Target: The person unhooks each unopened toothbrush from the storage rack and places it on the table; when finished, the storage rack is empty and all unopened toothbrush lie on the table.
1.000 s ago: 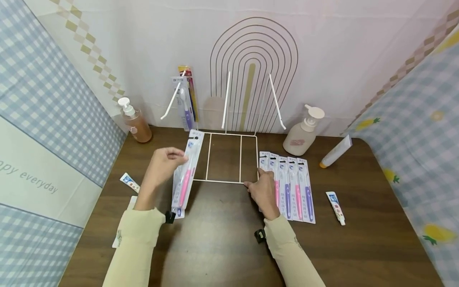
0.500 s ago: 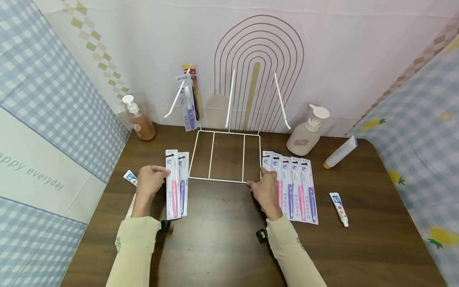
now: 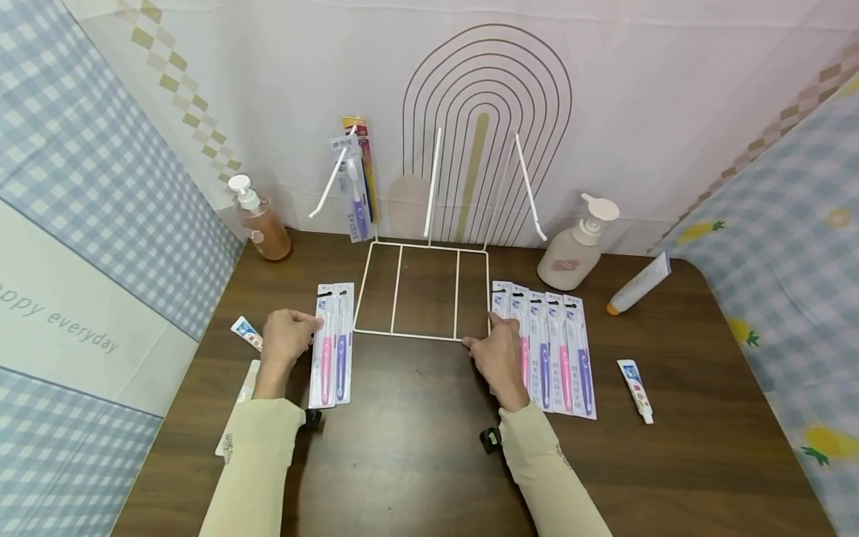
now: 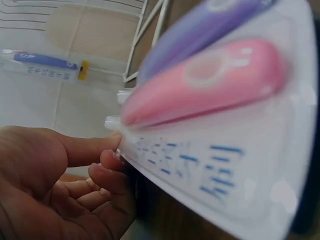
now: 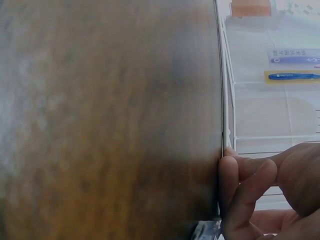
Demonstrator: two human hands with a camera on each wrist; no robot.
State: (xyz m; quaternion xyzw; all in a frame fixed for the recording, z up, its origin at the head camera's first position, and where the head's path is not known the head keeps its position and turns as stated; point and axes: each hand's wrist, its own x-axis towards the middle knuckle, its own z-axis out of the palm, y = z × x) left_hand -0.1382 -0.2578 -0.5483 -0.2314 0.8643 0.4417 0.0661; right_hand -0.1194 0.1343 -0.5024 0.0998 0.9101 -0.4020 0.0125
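Note:
My left hand [image 3: 287, 343] pinches the left edge of a packaged pink toothbrush [image 3: 326, 365], thumb and forefinger on its upper half. Right beside it lies a packaged purple toothbrush [image 3: 342, 358], nearly level with it. In the left wrist view the pink handle [image 4: 210, 80] is close to the camera, with the purple handle [image 4: 195, 40] behind. My right hand [image 3: 498, 358] holds the front right corner of a white wire rack [image 3: 409, 335], thumb at the front bar. The right wrist view has its fingers [image 5: 247, 197] curled at the wire.
Several packaged toothbrushes [image 3: 565, 365] lie in a row right of the rack. Two more packs [image 3: 357, 186] hang from its left hook. Pump bottles [image 3: 268, 233] flank the rack. Small toothpaste tubes [image 3: 634, 391] lie at both sides; a white tube [image 3: 637, 283] stands right.
The pink toothbrush pack has come down from a tilt over the purple one and moved left, then slightly right against it. My right hand stays at the rack's corner.

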